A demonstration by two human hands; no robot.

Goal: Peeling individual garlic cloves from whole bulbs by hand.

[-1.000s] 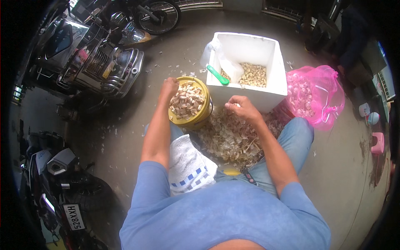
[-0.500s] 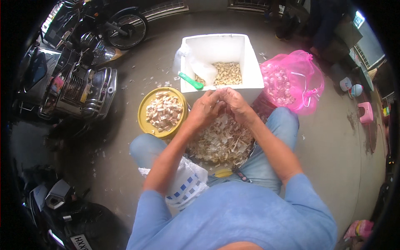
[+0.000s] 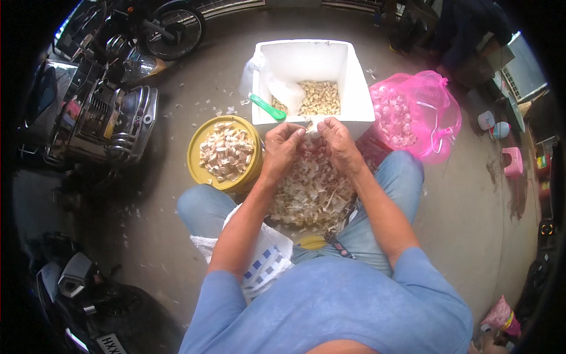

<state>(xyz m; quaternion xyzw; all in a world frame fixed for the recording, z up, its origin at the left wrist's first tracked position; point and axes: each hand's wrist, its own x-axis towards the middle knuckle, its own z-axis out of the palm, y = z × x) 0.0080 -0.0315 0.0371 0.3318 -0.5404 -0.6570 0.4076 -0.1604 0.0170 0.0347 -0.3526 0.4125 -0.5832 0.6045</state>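
Above a heap of papery garlic skins [image 3: 312,194], my left hand [image 3: 280,148] and my right hand [image 3: 342,144] meet with thumbs and fingertips pinched on a small white piece of garlic [image 3: 312,125] with loose skin. Its exact shape is partly hidden by the fingers. Just beyond my hands stands a white foam box [image 3: 356,88] with peeled garlic cloves [image 3: 321,97] at its bottom. A green-handled tool [image 3: 268,107] lies across its near left corner beside clear plastic. Left of my wrist, unpeeled cloves [image 3: 225,150] lie on a round yellow lid or tub [image 3: 196,159].
A pink mesh bag [image 3: 436,112] of garlic bulbs sits right of the box. Motorcycles [image 3: 112,124] line the left side. A white cloth with blue squares [image 3: 265,268] lies over my left thigh. A pink stool [image 3: 512,162] stands at right; another person's legs [image 3: 466,41] show far right.
My hands have drawn slightly apart and lowered a little, so the white garlic between the fingertips now shows. The whole view has shifted slightly; the containers stay in place.
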